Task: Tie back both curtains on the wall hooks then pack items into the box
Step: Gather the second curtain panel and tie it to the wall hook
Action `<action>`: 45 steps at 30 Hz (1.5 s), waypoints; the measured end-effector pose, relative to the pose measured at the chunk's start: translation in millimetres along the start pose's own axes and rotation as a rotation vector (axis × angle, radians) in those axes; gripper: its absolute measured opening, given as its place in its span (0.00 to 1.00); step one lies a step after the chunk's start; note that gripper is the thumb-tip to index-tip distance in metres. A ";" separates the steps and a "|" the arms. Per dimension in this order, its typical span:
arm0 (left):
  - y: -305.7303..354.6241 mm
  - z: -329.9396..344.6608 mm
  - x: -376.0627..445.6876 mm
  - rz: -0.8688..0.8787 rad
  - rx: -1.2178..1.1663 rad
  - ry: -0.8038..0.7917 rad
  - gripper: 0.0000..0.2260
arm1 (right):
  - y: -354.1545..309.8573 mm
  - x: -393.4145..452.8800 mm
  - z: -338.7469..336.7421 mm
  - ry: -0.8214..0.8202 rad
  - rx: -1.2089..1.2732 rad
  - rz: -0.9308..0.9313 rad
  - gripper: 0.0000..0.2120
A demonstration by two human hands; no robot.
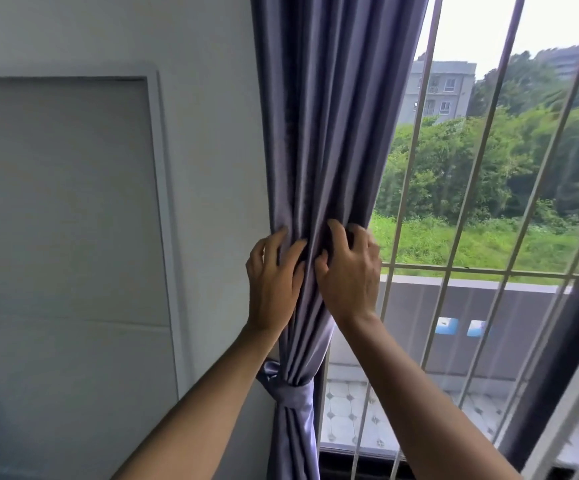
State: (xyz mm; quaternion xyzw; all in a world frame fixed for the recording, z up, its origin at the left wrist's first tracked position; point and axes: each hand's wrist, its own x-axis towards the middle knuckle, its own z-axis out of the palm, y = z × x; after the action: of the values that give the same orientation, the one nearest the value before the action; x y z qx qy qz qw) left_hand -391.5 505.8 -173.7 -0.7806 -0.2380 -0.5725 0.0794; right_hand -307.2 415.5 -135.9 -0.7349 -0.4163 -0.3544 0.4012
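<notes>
The curtain (pixel 319 133) is a purple-grey cloth with a soft shine, and it hangs in deep folds between the pale wall (pixel 205 168) and the barred window (pixel 489 202). Lower down it is already gathered by a tie-back (pixel 293 396) of the same cloth, which goes toward the wall side; the hook itself I cannot see. The cloth looks soft and quite smooth, so I judge it will slip easily through the fingers and will not keep a shape alone. It is better to take hold of several folds together, near the gathered part, than of one edge. Both arms reach forward and up from the bottom of the view. The left hand (pixel 272 275) lies on the wall side of the bundle with its fingers spread and bent a little over the folds. The right hand (pixel 348 268) is on the window side, and its grip is curled, the fingertips pinching a fold of the cloth. The two hands are almost touching. No box is in view.
</notes>
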 end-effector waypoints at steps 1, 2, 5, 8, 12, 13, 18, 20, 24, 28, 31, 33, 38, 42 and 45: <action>0.1 1.0 1.8 -0.002 0.007 -0.017 0.15 | 1.4 -0.8 1.4 -0.022 -0.006 0.004 0.21; 0.5 1.7 3.4 -0.002 0.006 -0.040 0.15 | 2.8 -2.3 2.9 -0.035 -0.014 0.007 0.19; 0.2 3.8 1.4 0.033 -0.020 -0.156 0.14 | 7.1 -11.3 6.3 -0.067 -0.055 0.014 0.12; -3.0 9.0 -12.0 0.055 -0.087 -0.326 0.16 | 12.2 -26.1 11.8 -0.138 -0.084 0.026 0.08; -11.9 18.2 -47.4 0.049 -0.106 -0.431 0.10 | 23.9 -55.9 26.9 -0.296 -0.120 0.038 0.06; -11.8 19.2 -59.4 0.034 -0.111 -0.428 0.09 | 26.9 -64.9 31.4 -0.323 -0.128 0.042 0.06; -9.9 21.2 -106.2 -0.078 -0.166 -0.414 0.10 | 36.1 -113.3 52.9 -0.445 -0.145 0.014 0.10; -10.5 23.4 -116.5 -0.133 -0.196 -0.454 0.10 | 40.5 -134.1 60.9 -0.483 -0.146 0.001 0.13; -20.6 32.2 -145.0 -0.169 -0.220 -0.647 0.12 | 51.2 -170.2 76.0 -0.563 -0.102 -0.007 0.14; -25.0 36.2 -153.9 -0.200 -0.228 -0.699 0.05 | 54.5 -185.4 81.9 -0.574 -0.032 -0.032 0.14; -24.2 35.2 -156.3 -0.201 -0.240 -0.664 0.06 | 57.5 -185.9 80.8 -0.546 0.001 -0.028 0.13; -24.9 32.0 -166.5 -0.214 -0.234 -0.580 0.10 | 64.3 -190.6 78.5 -0.542 0.006 -0.014 0.14; -10.1 25.0 -188.1 -0.430 -0.422 -0.452 0.08 | 72.7 -204.3 77.9 -0.528 0.003 0.026 0.17; -12.6 39.4 -181.8 -0.389 -0.323 -0.589 0.09 | 68.9 -187.0 83.8 -0.543 -0.059 0.068 0.17; -18.7 42.3 -185.5 -0.163 -0.193 -0.588 0.13 | 76.8 -186.3 79.7 -0.519 -0.050 0.019 0.13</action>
State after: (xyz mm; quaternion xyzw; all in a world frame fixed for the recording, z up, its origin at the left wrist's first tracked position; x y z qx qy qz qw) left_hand -406.9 486.9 -363.3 -0.8949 -0.2572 -0.3465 -0.1132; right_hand -298.4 399.5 -351.9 -0.8147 -0.4896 -0.1604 0.2661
